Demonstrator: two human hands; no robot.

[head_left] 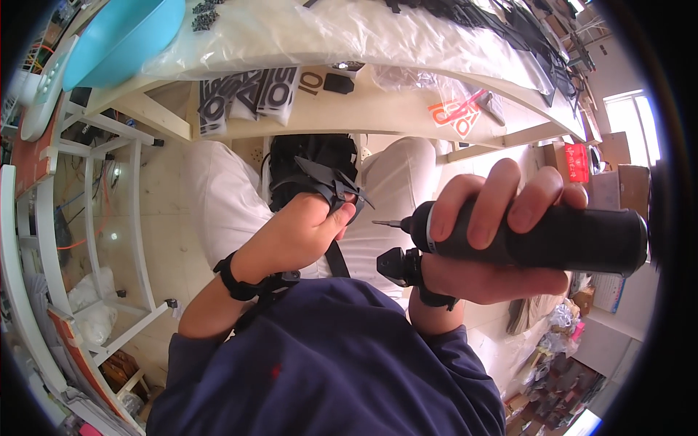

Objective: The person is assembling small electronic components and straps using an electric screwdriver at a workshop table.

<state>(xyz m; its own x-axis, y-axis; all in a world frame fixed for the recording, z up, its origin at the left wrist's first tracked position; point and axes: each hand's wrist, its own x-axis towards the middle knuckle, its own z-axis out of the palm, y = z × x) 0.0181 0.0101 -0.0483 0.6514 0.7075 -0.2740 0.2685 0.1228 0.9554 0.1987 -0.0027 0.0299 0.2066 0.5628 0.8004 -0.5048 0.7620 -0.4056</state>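
Note:
My right hand is wrapped round a thick black electric screwdriver. Its thin metal bit points left, toward my other hand, with a gap between them. Above my lap, my left hand pinches a black strap piece with the thumb pressed over it; the fingers underneath are mostly hidden. A bundle of black straps or fabric lies between my knees, right behind that hand. A narrow black strap hangs down below it.
Ahead stands a wooden bench with a lower shelf holding printed plastic bags. Clear plastic sheeting and black straps cover its top. A blue basin is at far left, above a white metal rack. Cardboard boxes stand right.

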